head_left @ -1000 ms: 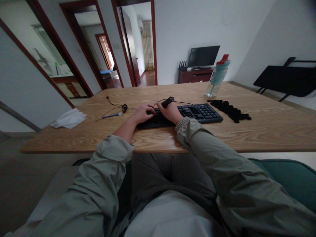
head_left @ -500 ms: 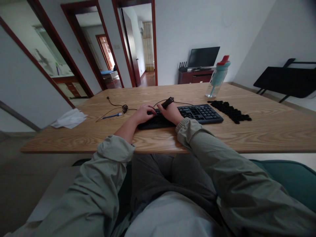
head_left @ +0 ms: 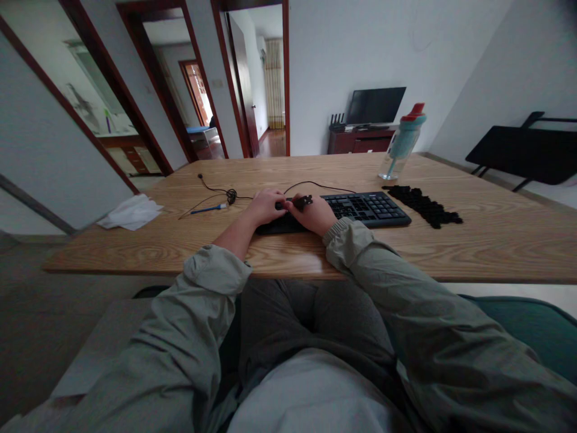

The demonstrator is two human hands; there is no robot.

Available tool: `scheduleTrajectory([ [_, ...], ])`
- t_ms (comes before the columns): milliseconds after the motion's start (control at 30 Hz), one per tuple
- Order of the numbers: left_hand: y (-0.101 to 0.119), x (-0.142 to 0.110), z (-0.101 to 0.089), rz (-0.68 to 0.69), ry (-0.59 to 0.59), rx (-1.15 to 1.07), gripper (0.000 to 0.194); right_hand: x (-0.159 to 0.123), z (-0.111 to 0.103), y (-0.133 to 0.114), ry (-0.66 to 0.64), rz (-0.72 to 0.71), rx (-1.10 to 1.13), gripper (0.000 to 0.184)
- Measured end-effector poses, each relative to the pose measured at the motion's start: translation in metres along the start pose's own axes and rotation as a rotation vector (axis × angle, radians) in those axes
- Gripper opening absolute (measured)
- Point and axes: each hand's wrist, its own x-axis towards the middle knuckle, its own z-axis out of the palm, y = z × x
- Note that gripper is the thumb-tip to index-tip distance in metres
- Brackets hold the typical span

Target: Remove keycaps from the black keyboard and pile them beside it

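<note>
Tool (head_left: 303,201) in right-hand (head_left: 315,214) grip

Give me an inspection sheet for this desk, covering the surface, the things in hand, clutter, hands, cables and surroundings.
Surface: wooden table, grain visible.
Things in hand: black keyboard lying flat; small black tool held over its left part.
Clutter: pile of black keycaps right of the keyboard; water bottle upright behind them; white tissue at the left edge; blue pen.
Hands: left hand resting on the keyboard; right hand gripping the tool.
Cables: thin black cable looping behind the keyboard; another tangled near the pen.
Surroundings: monitor on a low cabinet, open doorways, black folding table at right.
</note>
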Motion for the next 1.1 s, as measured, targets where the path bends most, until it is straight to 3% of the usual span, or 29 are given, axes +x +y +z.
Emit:
scheduleTrajectory([
  [233, 0.002, 0.001, 0.0, -0.07, 0.011, 0.064, 0.011, -0.009, -0.001, -0.012, -0.009, -0.106, -0.116, 0.04],
  [400, -0.004, 0.001, 0.0, -0.1, -0.011, -0.013, 0.016, -0.002, -0.002, -0.011, -0.064, -0.072, -0.151, 0.049],
  [700, -0.01, 0.003, 0.003, -0.085, 0.003, -0.192, 0.022, 0.017, -0.002, 0.0, -0.08, -0.04, 0.052, 0.059],
  [1100, -0.007, 0.002, 0.006, -0.036, -0.048, -0.294, 0.027, 0.029, 0.0, 0.007, -0.096, -0.043, 0.114, 0.046],
])
